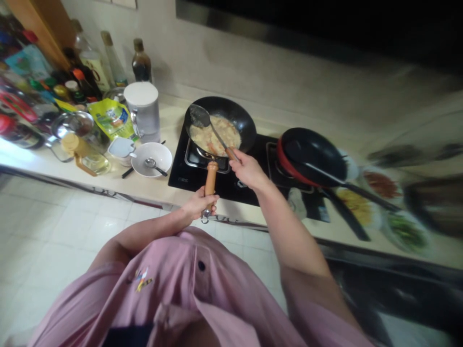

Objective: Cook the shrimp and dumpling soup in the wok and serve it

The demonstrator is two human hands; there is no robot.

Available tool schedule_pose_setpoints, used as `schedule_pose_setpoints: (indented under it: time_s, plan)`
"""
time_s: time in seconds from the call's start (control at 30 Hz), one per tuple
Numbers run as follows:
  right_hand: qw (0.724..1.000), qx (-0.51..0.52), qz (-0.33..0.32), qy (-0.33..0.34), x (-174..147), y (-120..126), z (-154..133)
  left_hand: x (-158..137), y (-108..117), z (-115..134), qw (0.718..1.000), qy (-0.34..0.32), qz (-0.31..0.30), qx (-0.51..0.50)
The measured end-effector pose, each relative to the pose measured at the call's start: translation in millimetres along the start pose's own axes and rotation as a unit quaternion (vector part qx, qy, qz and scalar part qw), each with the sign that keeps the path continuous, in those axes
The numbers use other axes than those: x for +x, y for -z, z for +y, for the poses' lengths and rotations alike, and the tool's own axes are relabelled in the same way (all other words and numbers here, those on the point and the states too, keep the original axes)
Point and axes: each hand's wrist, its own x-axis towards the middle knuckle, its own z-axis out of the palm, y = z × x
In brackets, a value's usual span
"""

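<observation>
A black wok rests on the left burner, with pale, chunky food with orange bits in it. My left hand is closed around the wok's wooden handle, which points toward my body. In my right hand is the wooden grip of a spatula. Its dark metal blade lies over the far left of the food, near the wok's inner wall. Whether the blade touches the wok, I cannot tell.
To the right, a red frying pan sits on the other burner, a long utensil across it. Beyond are plates of yellow, red and green food. At left stand a white bowl with a spoon, a lidded pitcher and several bottles.
</observation>
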Motion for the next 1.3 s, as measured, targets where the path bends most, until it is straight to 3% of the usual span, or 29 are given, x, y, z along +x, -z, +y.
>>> schedule_pose_setpoints:
  time_s: [0.3,0.5,0.7,0.87,0.97,1.07,1.3]
  plan:
    - [0.999,-0.023,0.031,-0.038,-4.1,14.7,4.1,0.3,0.2,0.1,1.000,0.000,0.001,-0.003]
    - [0.999,-0.018,0.021,-0.024,-19.6,16.8,23.9,0.4,0.6,-0.6,1.000,0.002,-0.003,-0.007]
    - [0.999,-0.022,0.013,-0.025,-15.9,5.7,22.4,2.6,2.0,-2.5,1.000,-0.001,-0.001,-0.010]
    - [0.999,-0.034,-0.002,0.000,-28.0,12.8,26.1,1.2,1.2,-1.5,1.000,-0.002,-0.001,-0.008]
    - [0.996,-0.083,0.032,0.000,-28.2,18.9,25.1,-0.7,0.1,0.1,1.000,-0.002,-0.005,-0.008]
    - [0.980,-0.180,0.066,-0.046,-14.1,16.1,16.8,-1.4,-0.8,1.4,1.000,-0.001,-0.003,-0.006]
    - [0.954,-0.286,0.042,-0.083,19.4,-11.9,-0.3,-0.6,-0.5,2.3,1.000,-0.002,0.005,0.011]
